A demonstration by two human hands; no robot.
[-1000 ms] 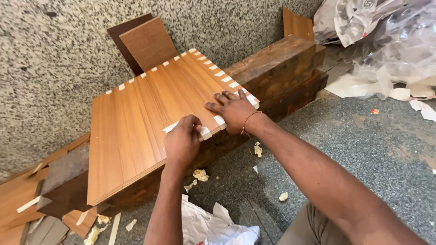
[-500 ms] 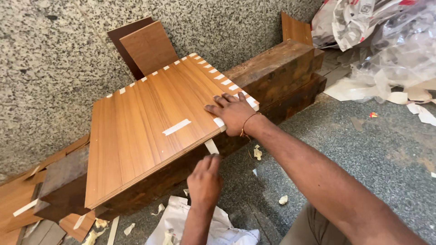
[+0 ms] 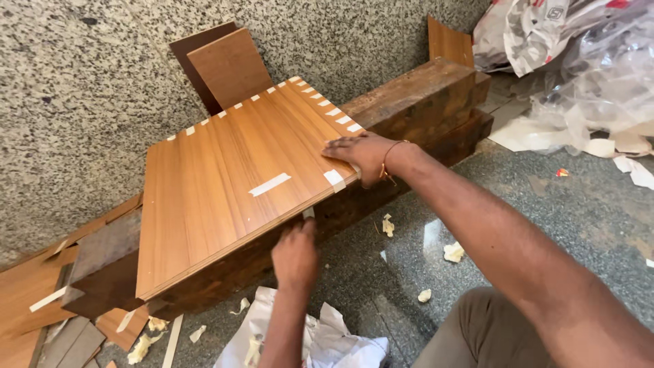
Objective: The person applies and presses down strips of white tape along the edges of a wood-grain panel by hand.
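Laminate board [image 3: 225, 184] lies flat across a dark timber block [image 3: 422, 102], running from our 9 o'clock up toward 1 o'clock, against a speckled stone wall [image 3: 75, 95].

Tape status, judged from how it lies:
- Far edge, 11 to 1 o'clock: a row of short tape tabs [image 3: 269, 90] already in place, evenly spaced.
- Right edge, 1 to 2 o'clock: more tabs, also set.
- Near edge: one tab [image 3: 334, 179] by our right hand, one small piece at the left fingertips. The rest of this edge toward 8 o'clock looks bare; that seems to be what is left.
- One loose strip [image 3: 270, 184] sits on the board face, centre, not over any edge.

Hands: our right hand [image 3: 364, 153] is spread flat, palm down, pressing the board's near right corner at 2 o'clock. Our left hand [image 3: 296, 255] is curled, fingertips pinching a small tape piece [image 3: 308, 212] under the near edge at 6 o'clock.

Scraps of paper [image 3: 453, 252] litter the floor [image 3: 545, 225] at 4 o'clock.
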